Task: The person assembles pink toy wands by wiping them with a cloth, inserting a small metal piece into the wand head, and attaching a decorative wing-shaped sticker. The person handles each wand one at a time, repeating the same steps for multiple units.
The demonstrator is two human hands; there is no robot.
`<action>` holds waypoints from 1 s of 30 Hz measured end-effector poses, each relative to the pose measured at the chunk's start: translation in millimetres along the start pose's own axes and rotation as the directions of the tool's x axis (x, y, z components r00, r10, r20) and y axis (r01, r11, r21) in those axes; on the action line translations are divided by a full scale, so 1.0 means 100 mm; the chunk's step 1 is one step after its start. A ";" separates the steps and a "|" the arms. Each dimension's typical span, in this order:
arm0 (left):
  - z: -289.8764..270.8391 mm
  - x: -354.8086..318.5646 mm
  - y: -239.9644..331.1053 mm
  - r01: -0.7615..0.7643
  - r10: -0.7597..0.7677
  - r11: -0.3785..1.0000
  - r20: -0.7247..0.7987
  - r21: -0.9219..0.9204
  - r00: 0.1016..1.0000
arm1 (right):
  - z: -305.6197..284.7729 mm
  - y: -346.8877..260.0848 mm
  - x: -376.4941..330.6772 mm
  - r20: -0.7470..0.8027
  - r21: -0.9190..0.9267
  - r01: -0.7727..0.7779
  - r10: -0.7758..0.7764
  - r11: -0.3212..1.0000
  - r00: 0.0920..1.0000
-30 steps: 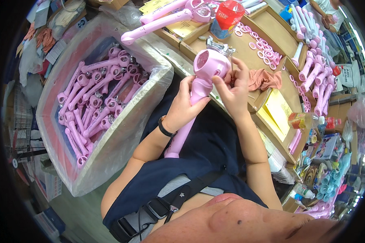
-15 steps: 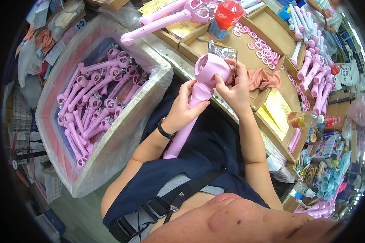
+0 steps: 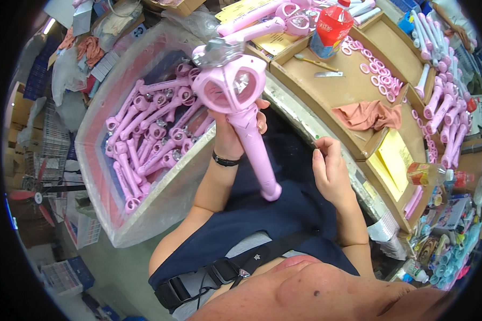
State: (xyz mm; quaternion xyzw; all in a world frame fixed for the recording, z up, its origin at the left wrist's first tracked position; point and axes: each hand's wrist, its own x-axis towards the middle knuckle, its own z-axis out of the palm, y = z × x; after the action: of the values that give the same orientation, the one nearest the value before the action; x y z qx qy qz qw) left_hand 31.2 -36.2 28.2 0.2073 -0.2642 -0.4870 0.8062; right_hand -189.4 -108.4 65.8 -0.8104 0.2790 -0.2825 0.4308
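Gripping a pink wand (image 3: 246, 112), left hand (image 3: 233, 136) seemingly closed.

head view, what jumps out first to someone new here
A long pink plastic wand with a heart-shaped head is raised in the left hand, mid-frame. Left of it, a plastic-lined bin is heaped with matching pink wands. The right hand rests empty by the cardboard workbench edge.

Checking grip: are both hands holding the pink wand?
No, only the left hand grips the pink wand; the right hand is off it.
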 end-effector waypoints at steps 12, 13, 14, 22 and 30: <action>0.11 -0.19 -0.02 -0.107 0.112 0.977 -0.018 0.187 0.994 | -0.02 -0.51 0.20 -0.089 -0.299 0.517 -0.562 0.802 0.822; 0.11 -0.18 -0.03 -0.101 0.107 0.972 -0.019 0.214 0.994 | -0.02 -0.52 0.20 -0.105 -0.293 0.527 -0.575 0.798 0.812; 0.12 -0.18 -0.04 -0.095 0.103 0.966 -0.019 0.242 0.995 | -0.03 -0.52 0.21 -0.091 -0.308 0.519 -0.567 0.798 0.818; 0.17 -0.21 -0.04 -0.098 0.125 0.906 -0.040 0.411 0.991 | -0.13 -0.56 0.18 -0.102 -0.362 0.497 -0.564 0.789 0.820; 0.16 -0.34 -0.05 -0.046 0.119 0.894 -0.135 0.446 0.984 | -0.15 -0.48 0.19 -0.038 -0.386 0.516 -0.572 0.765 0.820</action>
State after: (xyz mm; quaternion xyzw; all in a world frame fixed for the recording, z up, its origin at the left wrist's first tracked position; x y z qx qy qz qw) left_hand 4.6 -9.0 29.4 0.4114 -0.3111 -0.3615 0.7767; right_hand -177.6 -107.1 117.8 -0.8966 0.1104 -0.4008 0.1522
